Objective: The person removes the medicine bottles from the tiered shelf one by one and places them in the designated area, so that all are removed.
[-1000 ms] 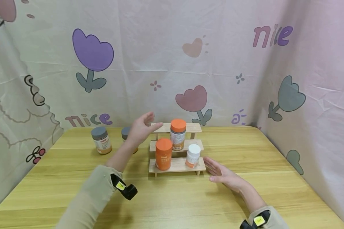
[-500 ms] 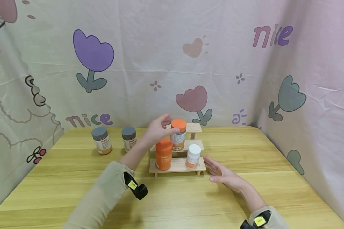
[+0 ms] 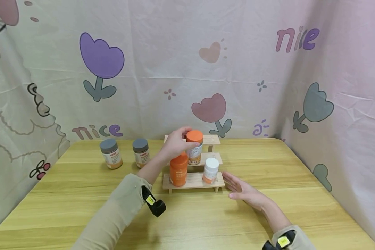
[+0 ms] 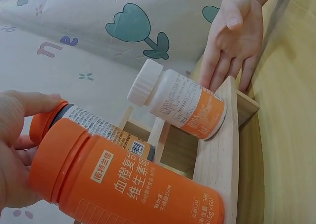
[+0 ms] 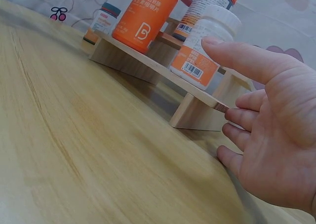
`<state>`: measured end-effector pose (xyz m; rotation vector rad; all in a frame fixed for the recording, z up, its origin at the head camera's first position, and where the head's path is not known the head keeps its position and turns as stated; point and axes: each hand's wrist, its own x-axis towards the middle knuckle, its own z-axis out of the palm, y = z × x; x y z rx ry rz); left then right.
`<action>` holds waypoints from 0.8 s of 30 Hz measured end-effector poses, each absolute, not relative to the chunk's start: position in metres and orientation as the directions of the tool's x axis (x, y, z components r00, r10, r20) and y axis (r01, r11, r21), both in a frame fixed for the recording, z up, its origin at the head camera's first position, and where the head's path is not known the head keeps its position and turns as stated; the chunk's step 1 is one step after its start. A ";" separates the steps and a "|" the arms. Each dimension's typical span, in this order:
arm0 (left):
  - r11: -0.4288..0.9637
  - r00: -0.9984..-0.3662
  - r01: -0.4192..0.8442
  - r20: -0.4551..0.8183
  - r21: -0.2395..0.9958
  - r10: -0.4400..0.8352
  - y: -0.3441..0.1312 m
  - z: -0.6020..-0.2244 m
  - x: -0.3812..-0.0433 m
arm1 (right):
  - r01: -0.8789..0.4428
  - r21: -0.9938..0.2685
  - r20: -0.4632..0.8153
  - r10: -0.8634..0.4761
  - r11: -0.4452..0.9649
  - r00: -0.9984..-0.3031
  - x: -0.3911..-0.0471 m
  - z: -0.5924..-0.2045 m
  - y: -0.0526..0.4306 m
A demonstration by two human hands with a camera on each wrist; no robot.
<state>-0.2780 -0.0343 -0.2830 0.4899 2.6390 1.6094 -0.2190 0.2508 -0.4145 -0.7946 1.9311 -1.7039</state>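
My left hand [image 3: 176, 144] reaches over the three-tier wooden rack [image 3: 195, 180]. Its thumb and fingers are round the orange cap of a supplement bottle [image 3: 194, 151] on the middle tier; the fingers behind it are partly hidden. In the left wrist view the thumb lies on that cap. An orange supplement bottle [image 4: 133, 179] stands on the lowest tier, just in front of the left hand. At that tier's other end is a small white bottle [image 3: 210, 170]. Beside the rack's right end my right hand [image 5: 281, 125] has its fingers extended, fingertips at the board's edge.
Two grey-capped bottles [image 3: 110, 153] [image 3: 141, 152] stand on the wooden table [image 3: 81, 201] left of the rack. A printed cloth [image 3: 162, 52] hangs behind the table and along both sides.
My left hand has moved right, from beside the rack to the orange-capped bottle, and its fingers have closed round the cap. The right hand has stayed in place.
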 end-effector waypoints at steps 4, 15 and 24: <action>0.429 -0.954 0.251 0.147 0.868 0.260 -0.033 -0.283 -0.279 | -0.133 -0.988 0.047 -0.674 0.077 -0.737 -0.219 -0.415 0.251; 0.466 -0.961 0.245 0.149 0.850 0.233 -0.031 -0.281 -0.276 | -0.134 -0.986 0.035 -0.672 0.097 -0.740 -0.219 -0.415 0.251; 0.472 -0.967 0.230 0.144 0.851 0.211 -0.029 -0.277 -0.274 | -0.144 -0.984 0.036 -0.668 0.106 -0.743 -0.219 -0.414 0.251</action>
